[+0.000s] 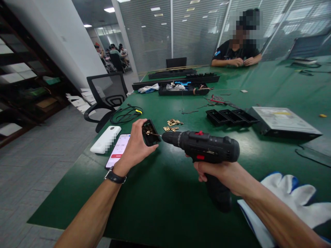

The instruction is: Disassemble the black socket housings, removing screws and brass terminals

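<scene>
My right hand (217, 172) is wrapped round the grip of a black cordless drill (209, 146) with red buttons. Its thin bit points left, with the tip inside a small black plastic box (154, 138). That box is tilted up in my left hand (138, 141), gripped between thumb and fingers with its open side facing the drill. Something brass-coloured shows inside, near the bit's tip; I cannot tell whether they touch. Several small brass plates (172, 122) lie on the table behind the drill's chuck.
On the green table (144, 199) lie a phone (120, 148), a white power bank (106, 138), a coiled cable (124, 114), black trays (231, 117), a metal-topped case (284, 120) and work gloves (289, 199). Black strips (178, 81) lie farther back. Another person (238, 51) sits across the table.
</scene>
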Demonstrator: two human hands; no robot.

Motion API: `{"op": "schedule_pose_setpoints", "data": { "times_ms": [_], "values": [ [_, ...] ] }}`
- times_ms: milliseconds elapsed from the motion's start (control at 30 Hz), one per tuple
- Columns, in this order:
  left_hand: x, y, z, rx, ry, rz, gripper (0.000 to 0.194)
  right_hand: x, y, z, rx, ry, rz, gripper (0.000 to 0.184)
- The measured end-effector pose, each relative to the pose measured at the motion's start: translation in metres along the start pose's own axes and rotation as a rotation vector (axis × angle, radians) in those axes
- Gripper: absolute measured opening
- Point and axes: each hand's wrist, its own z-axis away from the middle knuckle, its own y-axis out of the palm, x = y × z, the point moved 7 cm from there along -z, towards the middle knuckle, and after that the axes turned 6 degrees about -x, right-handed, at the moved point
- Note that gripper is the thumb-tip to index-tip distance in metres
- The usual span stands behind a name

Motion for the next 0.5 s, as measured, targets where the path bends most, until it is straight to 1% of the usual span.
{"op": "schedule_pose_setpoints", "data": {
  "times_ms": [133,200,333,433,500],
  "values": [
    [-0.003,0.001,0.001,0.011,0.0,-0.012,0.095,0.003,0.0,0.0,-0.011,-0.02,0.022,0.004],
    [-0.004,0.002,0.001,0.018,-0.01,-0.011,0.096,0.003,0.0,0.001,-0.015,-0.033,0.024,0.007],
    [-0.007,0.004,0.001,0.031,-0.01,-0.023,0.097,0.001,-0.001,0.001,-0.052,-0.002,0.006,0.005],
    [-0.01,0.005,0.001,0.036,0.017,-0.059,0.098,0.004,0.002,0.002,-0.048,0.006,-0.015,0.026],
    [-0.011,0.006,0.001,0.035,0.036,-0.085,0.098,0.008,0.003,0.003,-0.04,0.007,0.004,0.03]
  ]
}}
